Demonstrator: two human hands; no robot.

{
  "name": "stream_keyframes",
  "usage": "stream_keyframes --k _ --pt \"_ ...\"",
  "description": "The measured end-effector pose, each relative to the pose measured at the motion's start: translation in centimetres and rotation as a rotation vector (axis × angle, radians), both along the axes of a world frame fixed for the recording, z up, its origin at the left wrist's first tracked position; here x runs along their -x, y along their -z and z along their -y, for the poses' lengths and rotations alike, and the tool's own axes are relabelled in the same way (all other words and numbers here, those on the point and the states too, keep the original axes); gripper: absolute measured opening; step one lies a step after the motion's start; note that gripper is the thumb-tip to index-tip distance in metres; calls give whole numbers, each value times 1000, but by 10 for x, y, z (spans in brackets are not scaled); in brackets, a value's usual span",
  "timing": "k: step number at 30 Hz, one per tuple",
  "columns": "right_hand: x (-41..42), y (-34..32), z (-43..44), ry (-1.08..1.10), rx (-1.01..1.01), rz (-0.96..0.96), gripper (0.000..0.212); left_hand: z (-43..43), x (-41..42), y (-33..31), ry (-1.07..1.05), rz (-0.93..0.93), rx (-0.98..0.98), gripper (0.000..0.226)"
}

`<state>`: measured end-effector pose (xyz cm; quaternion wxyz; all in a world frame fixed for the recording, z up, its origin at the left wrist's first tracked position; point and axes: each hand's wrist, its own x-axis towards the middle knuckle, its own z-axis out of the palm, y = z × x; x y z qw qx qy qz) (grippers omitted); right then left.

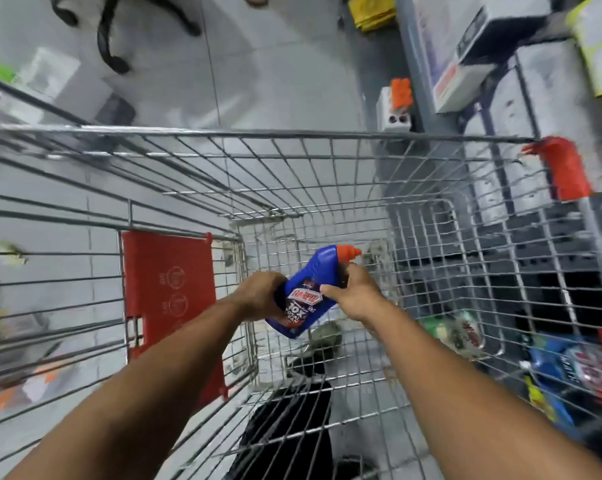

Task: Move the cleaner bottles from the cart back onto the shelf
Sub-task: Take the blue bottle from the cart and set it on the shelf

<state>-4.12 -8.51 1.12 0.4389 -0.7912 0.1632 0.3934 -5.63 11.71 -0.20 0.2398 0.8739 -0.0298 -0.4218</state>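
Note:
I look down into a wire shopping cart [292, 135]. A blue cleaner bottle [311, 289] with an orange cap is held low inside the basket, its cap pointing to the far right. My left hand [261, 299] grips its base end. My right hand [356, 294] grips its neck side. Both hands are closed around the same bottle. No other bottle shows inside the cart. The shelf [566, 358] stands to the right, seen through the cart's wire side, with blue and green packs on it.
A red child-seat flap [167, 289] hangs on the cart's left inner side. A red corner bumper [562, 168] marks the far right rim. Boxes [472, 71] and a white block with orange pieces [398, 105] lie on the tiled floor beyond. Chair legs [112, 32] are at top left.

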Motion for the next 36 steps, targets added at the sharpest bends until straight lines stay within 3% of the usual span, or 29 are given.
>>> stream_keyframes --k 8,13,18,26,30,36 --pt "13 -162 95 200 -33 427 50 86 -28 -123 -116 132 478 45" --pt "71 -273 160 424 26 781 42 172 -28 -221 46 272 749 45" --pt "127 -343 223 617 192 1035 49 279 -16 -294 312 368 911 51" --pt "173 -362 304 904 392 1097 44 389 1 -326 538 275 983 63" --pt "175 -367 319 899 390 1083 54 418 -5 -323 473 251 1017 62" --pt "174 -361 329 899 576 1060 55 449 -2 -307 502 244 1008 61"
